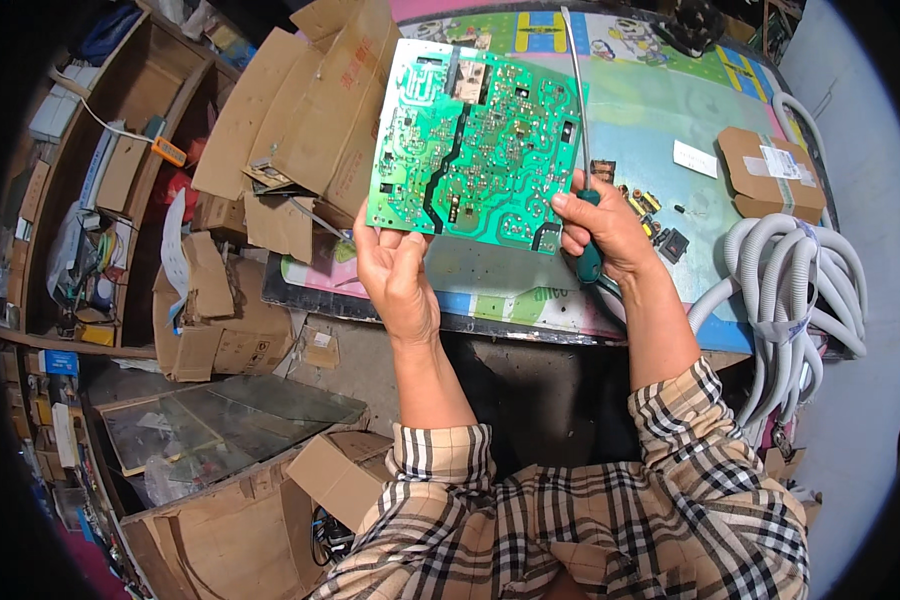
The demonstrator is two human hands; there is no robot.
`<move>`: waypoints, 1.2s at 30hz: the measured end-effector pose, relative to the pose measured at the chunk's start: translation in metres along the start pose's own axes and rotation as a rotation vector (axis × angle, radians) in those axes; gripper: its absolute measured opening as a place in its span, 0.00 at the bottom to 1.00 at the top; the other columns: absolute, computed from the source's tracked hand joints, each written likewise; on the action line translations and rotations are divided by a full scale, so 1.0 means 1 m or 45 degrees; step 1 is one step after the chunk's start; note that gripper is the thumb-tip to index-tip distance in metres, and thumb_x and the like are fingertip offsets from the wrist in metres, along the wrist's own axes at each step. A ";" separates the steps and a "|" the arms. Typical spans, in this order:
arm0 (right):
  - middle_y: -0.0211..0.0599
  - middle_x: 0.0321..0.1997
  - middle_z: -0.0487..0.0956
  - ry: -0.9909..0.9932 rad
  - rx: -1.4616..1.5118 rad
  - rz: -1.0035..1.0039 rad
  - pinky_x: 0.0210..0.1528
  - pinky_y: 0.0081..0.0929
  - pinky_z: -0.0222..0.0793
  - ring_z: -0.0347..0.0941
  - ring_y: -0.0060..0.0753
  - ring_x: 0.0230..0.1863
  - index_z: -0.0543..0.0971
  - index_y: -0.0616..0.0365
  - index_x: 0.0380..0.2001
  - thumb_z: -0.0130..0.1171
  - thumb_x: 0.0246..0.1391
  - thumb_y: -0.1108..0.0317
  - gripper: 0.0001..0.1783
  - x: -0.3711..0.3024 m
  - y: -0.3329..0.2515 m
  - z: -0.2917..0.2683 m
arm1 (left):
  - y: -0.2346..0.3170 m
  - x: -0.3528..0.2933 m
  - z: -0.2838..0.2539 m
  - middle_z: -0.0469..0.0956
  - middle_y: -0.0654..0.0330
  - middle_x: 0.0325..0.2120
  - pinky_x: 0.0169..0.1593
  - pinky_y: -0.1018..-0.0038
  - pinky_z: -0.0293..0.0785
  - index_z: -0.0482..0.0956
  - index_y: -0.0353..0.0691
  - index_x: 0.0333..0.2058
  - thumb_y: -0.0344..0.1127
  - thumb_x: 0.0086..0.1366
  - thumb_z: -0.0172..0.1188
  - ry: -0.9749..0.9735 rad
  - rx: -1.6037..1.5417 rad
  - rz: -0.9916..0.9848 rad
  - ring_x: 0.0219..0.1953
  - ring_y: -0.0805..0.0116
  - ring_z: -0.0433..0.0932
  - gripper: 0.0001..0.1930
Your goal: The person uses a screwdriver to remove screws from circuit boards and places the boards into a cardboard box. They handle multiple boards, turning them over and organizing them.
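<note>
A green circuit board (505, 165) is held up over the table, its soldered track side facing me. My left hand (398, 275) grips its lower left corner, thumb in front and fingers behind. My right hand (610, 225) pinches the lower right edge of the board. That same hand also holds a long screwdriver (590, 262) with a dark green handle, its shaft pointing up along the board's right edge. Beyond the right hand, several loose electronic components (642, 205) lie on the table, with a small black part (674, 245) nearest.
The table (530, 310) has a colourful printed cover. An open cardboard box (315, 120) stands left of the board. At right are coiled grey corrugated hose (795, 275), a small carton (770, 172) and a white label (695, 158). Wooden shelves (135, 100) line the left; a black animal (692, 25) is at the far edge.
</note>
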State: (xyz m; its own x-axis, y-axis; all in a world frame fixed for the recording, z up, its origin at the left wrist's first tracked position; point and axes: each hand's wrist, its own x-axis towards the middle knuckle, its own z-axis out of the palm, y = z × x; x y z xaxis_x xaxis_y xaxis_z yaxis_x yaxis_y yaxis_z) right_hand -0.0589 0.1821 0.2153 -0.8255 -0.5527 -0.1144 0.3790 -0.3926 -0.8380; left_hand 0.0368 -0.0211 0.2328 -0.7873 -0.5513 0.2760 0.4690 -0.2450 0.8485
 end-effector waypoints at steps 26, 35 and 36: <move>0.22 0.19 0.67 0.065 -0.060 0.029 0.18 0.18 0.60 0.61 0.13 0.15 0.71 0.60 0.37 0.61 0.55 0.71 0.10 0.002 0.004 0.004 | -0.002 0.002 -0.008 0.74 0.51 0.46 0.48 0.66 0.76 0.61 0.33 0.55 0.23 0.61 0.54 0.051 -0.212 -0.075 0.45 0.63 0.77 0.23; 0.22 0.19 0.67 0.070 -0.124 0.029 0.18 0.18 0.59 0.61 0.15 0.14 0.71 0.61 0.35 0.61 0.55 0.71 0.09 0.004 0.005 0.005 | 0.001 0.003 -0.007 0.73 0.54 0.46 0.46 0.69 0.76 0.61 0.35 0.57 0.24 0.63 0.52 0.125 -0.263 -0.127 0.44 0.66 0.76 0.23; 0.22 0.19 0.67 0.064 -0.135 0.027 0.18 0.18 0.59 0.61 0.15 0.15 0.71 0.60 0.34 0.61 0.55 0.71 0.09 0.004 0.005 0.005 | 0.000 0.004 -0.006 0.74 0.53 0.46 0.46 0.69 0.77 0.62 0.34 0.56 0.25 0.63 0.53 0.131 -0.290 -0.141 0.44 0.65 0.77 0.22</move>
State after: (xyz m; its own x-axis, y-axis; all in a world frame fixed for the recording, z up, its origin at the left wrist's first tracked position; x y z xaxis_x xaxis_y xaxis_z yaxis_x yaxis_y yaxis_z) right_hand -0.0584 0.1742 0.2130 -0.8387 -0.5215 -0.1572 0.3526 -0.3000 -0.8864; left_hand 0.0358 -0.0281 0.2313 -0.7995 -0.5865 0.1300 0.4695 -0.4750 0.7443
